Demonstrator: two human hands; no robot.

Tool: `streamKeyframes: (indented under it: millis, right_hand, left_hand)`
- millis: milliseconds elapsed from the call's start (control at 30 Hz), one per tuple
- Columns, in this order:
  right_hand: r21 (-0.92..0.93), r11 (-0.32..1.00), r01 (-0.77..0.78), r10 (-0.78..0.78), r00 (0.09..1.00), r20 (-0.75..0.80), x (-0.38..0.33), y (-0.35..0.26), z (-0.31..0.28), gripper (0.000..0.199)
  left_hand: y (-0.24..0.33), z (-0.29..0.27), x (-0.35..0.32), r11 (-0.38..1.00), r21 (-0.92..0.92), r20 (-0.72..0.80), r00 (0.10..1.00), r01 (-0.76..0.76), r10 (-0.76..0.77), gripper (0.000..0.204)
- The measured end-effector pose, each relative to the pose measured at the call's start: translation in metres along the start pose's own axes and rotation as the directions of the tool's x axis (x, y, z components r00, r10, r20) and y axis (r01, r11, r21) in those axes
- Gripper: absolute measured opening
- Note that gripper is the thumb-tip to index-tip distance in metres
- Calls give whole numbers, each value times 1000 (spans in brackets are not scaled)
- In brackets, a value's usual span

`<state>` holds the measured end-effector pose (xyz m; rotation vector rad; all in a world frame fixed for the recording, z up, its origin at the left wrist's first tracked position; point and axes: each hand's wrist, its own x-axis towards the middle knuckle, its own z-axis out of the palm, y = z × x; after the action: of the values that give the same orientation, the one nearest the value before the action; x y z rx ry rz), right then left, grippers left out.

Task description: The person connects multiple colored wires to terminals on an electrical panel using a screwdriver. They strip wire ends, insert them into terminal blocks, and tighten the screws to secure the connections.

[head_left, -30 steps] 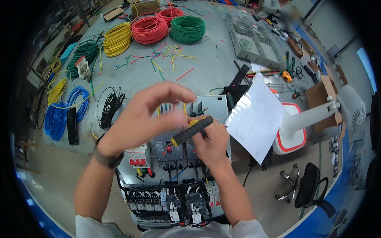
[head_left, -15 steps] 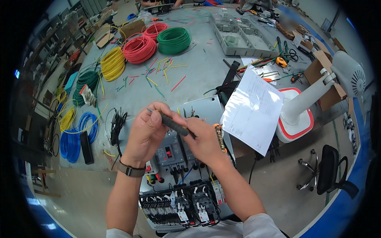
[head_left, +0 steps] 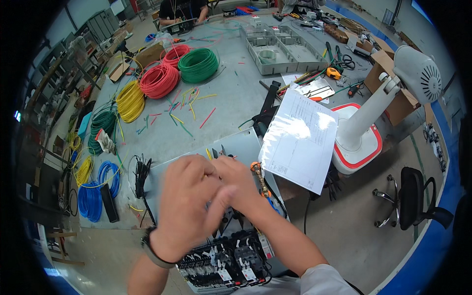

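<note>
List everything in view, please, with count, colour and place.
Large work table: one, grey, centre.
Metal wiring panel: one, grey, table's near edge.
Looped wire coils: at least six, red, yellow, green, blue, left.
Cut wire pieces: many, mixed colours, mid-table.
Compartmented plastic tray: one, grey, far side.
Printed paper sheet: one, white, right of panel.
Jointed-arm device: one, white, right.
Wheeled chair: one, black, lower right.
Co-worker: at least one, black top, far end.
Left grip: one, bare, over panel.
Right grip: one, bare, beside left.
</note>
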<state>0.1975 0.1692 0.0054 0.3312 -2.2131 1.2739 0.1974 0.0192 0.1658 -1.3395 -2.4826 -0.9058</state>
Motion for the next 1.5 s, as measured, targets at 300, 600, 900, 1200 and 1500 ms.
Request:
streamKeyframes:
  millis: [300, 600, 900, 1200, 1500]
  right_hand:
    - [-147, 986, -79, 78, 997, -11, 5, -18, 1, 21]
    - [-14, 1000, 23, -21, 994, 111, 3, -12, -1, 20]
    - [-34, 952, -303, 301, 915, 270, 6, -24, -19, 13]
    - [25, 999, -31, 31, 1000, 0, 7, -19, -1, 12]
    - [-85, 993, -77, 82, 995, 55, 8, -16, 1, 16]
  left_hand:
    - [-36, 45, -60, 907, -410, -479, 825, 93, -301, 28]
    - [-81, 24, -23, 71, -984, 123, 909, 165, -398, 41]
    - [-30, 5, 15, 962, -258, 95, 993, 91, -69, 17]
    - [-18, 28, -60, 1000, 8, -344, 939, -11, 13, 18]
    - [-51, 42, -63, 668, -739, -365, 779, 90, -509, 20]
